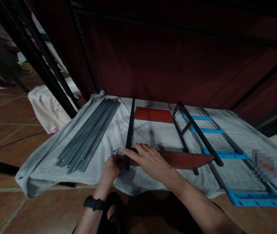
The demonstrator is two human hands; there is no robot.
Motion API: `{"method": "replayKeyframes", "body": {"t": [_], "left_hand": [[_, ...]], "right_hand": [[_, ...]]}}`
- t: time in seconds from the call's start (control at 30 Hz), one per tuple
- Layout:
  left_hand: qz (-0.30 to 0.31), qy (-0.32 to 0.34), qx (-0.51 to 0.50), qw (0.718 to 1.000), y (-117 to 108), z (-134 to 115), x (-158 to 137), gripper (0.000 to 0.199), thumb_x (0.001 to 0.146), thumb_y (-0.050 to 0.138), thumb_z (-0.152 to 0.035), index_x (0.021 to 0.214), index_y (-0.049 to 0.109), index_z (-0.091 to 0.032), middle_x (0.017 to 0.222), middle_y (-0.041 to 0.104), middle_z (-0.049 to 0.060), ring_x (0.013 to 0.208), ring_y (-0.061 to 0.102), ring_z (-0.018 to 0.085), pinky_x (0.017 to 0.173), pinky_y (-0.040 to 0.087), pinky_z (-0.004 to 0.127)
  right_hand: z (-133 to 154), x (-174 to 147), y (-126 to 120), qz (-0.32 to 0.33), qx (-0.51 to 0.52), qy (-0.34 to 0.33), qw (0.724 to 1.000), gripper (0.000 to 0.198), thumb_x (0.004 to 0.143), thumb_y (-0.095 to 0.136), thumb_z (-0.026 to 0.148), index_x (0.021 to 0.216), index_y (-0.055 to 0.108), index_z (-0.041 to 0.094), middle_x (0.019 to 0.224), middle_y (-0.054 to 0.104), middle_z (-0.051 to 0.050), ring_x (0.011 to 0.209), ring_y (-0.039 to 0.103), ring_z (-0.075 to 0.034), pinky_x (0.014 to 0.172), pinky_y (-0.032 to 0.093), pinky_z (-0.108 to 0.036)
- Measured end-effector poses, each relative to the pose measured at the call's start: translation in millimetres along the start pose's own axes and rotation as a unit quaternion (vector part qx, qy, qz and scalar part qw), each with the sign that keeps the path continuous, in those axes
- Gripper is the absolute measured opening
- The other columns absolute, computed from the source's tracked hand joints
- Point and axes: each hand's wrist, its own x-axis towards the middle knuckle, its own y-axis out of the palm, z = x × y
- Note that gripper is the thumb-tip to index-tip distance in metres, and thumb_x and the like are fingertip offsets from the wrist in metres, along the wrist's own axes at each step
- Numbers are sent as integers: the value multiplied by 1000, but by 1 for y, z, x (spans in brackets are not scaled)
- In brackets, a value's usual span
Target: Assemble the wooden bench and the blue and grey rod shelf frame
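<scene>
My right hand (149, 159) grips the left end of a red-brown board (186, 161), its fingers reaching over to a black metal bar (130, 128). The board stands on edge against the bar's near end. On the bar's outer side, my left hand (114, 165) is closed in a pinch; what its fingertips hold is hidden. Just beyond them lie a few small metal pieces (117, 150), too small to name. A second red board (153, 114) lies between the bar's far part and a black triangular-looking metal frame (193, 130).
A bundle of grey metal tubes (89, 136) lies on the left of the grey towel (62, 177). To the right is a ladder-like rack with blue crosspieces (233, 155). Dark posts (43, 71) rise at the left, and a dark red cloth (177, 58) hangs behind.
</scene>
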Motion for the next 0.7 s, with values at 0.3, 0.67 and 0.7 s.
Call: {"method": "replayKeyframes", "body": {"t": [0.3,0.67,0.7], "left_hand": [[-12,-21,116,993,-5,-26,-17,14,77,57,-19,71,70,-15,61,68,5,67,65,19,59,41,26],[23,-67,-147,987,5,1,5,14,56,70,-16,69,64,-16,60,66,0,58,61,15,58,50,26],[21,-76,-172,982,4,0,4,15,58,70,-19,71,64,-17,61,66,0,58,62,15,59,51,27]], "right_hand": [[-4,1,-3,11,25,8,1000,56,94,52,8,143,46,35,111,58,-4,100,60,-19,93,53,-36],[-10,3,-7,1,4,2,1000,54,94,51,7,140,48,35,105,57,-2,93,60,-17,90,53,-33],[-11,3,-7,-1,3,3,1000,53,95,50,7,140,48,34,104,57,-2,92,60,-17,90,53,-32]]}}
